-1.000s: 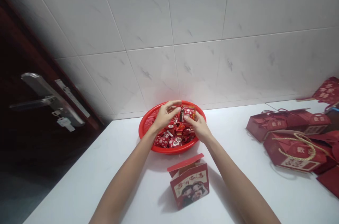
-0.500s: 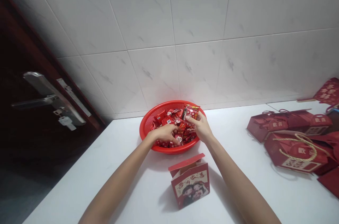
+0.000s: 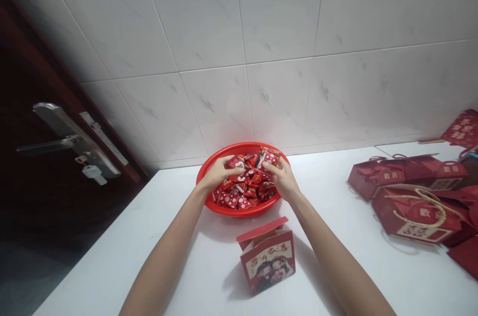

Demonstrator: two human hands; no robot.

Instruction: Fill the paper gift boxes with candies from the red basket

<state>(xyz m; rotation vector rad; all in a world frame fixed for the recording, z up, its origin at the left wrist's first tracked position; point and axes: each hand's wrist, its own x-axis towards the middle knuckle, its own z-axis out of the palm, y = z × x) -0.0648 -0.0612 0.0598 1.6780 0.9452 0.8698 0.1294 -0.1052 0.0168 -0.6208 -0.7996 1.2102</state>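
Observation:
A red plastic basket (image 3: 242, 214) stands against the wall, filled with small red wrapped candies (image 3: 231, 199). Over its left side, my left hand (image 3: 217, 172) is closed on a red candy packet (image 3: 237, 165) with a pale round mark. My right hand (image 3: 283, 179), at the basket's right rim, pinches a dotted red candy packet (image 3: 269, 158) between thumb and fingers. In front of the basket stands a red gift box (image 3: 269, 263) printed with two cartoon figures, its top flap raised.
Several red gift boxes (image 3: 416, 214) with rope handles sit on the right of the white table (image 3: 179, 261). A tiled wall (image 3: 280, 96) runs behind. To the left is a dark door (image 3: 33, 181) with a handle and keys (image 3: 94, 173).
My left hand has moved up and left from the middle of the candies and has taken hold of a packet. My right hand stays nearly in place with its packet.

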